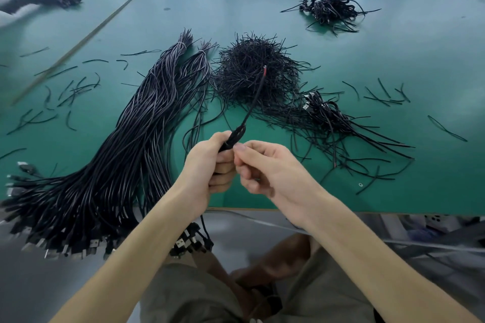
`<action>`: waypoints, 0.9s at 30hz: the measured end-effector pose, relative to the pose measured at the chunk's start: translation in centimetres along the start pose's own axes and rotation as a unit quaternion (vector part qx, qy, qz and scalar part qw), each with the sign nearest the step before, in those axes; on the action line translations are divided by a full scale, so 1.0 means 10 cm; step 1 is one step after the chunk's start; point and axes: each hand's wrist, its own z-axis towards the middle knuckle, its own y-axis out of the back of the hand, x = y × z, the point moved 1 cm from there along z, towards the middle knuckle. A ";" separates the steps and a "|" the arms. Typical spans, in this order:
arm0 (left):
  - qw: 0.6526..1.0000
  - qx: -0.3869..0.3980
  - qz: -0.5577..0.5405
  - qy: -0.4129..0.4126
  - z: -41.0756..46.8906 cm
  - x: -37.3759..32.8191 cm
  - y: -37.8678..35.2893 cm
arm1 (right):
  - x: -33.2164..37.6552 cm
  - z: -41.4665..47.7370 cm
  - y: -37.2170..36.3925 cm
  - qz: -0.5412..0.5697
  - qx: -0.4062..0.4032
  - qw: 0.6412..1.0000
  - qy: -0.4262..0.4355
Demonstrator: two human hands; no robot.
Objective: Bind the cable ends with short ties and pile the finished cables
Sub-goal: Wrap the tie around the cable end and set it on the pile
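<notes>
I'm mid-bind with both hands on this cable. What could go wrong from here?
1. The cable has a free end jutting out over the tie pile; turning it could snag loose ties.
2. Only the left hand grips its coiled part, while the right hand pinches at it. A slackened grip may let the loops spring open.
3. The unbound cables overhang the table edge and might slide off.

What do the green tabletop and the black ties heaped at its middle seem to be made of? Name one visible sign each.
Green tabletop: probably a matte rubber or vinyl mat; even colour, soft sheen, no grain. Black ties: likely plastic-coated wire; thin, stiff strands that keep their bends.
</notes>
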 end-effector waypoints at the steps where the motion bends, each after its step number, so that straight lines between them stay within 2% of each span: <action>1: 0.998 -0.013 0.034 -0.043 0.00 0.00 0.00 | 0.01 -0.02 0.00 0.068 0.027 0.997 -0.037; 3: 0.977 -0.032 0.119 -0.173 0.00 0.00 0.03 | 0.02 -0.06 0.00 0.154 0.085 0.981 -0.078; 5: 0.939 -0.008 0.183 -0.290 -0.02 -0.05 0.09 | 0.04 -0.11 0.01 0.172 0.146 0.971 -0.082; 7: 0.894 0.014 0.242 -0.376 -0.02 -0.11 0.13 | 0.07 -0.14 0.03 0.144 0.180 0.971 -0.063; 9: 0.851 -0.022 0.301 -0.430 0.01 -0.13 0.13 | 0.10 -0.13 0.05 0.081 0.156 0.984 -0.021; 10: 0.849 -0.052 0.312 -0.423 0.03 -0.14 0.11 | 0.11 -0.11 0.06 0.033 0.122 0.992 0.013; 12: 0.882 -0.098 0.309 -0.342 0.07 -0.16 0.10 | 0.12 -0.06 0.08 -0.097 0.036 0.990 0.095; 13: 0.911 -0.079 0.293 -0.281 0.09 -0.18 0.10 | 0.12 -0.03 0.10 -0.167 0.001 0.977 0.130; 15: 0.963 0.035 0.234 -0.126 0.09 -0.18 0.11 | 0.12 -0.01 0.12 -0.274 -0.021 0.948 0.163; 17: 0.977 0.130 0.171 -0.005 0.07 -0.15 0.15 | 0.10 -0.01 0.18 -0.340 -0.007 0.924 0.173; 18: 0.976 0.151 0.155 0.005 0.07 -0.12 0.19 | 0.10 -0.01 0.20 -0.375 0.000 0.909 0.179; 21: 0.967 0.197 0.149 -0.056 0.06 -0.11 0.34 | 0.07 0.00 0.26 -0.465 -0.001 0.865 0.190; 24: 0.961 0.232 0.132 -0.073 0.04 -0.10 0.39 | 0.03 0.02 0.29 -0.477 -0.010 0.859 0.188; 27: 0.967 0.192 0.123 -0.110 0.03 -0.07 0.37 | 0.01 0.03 0.28 -0.456 -0.014 0.869 0.193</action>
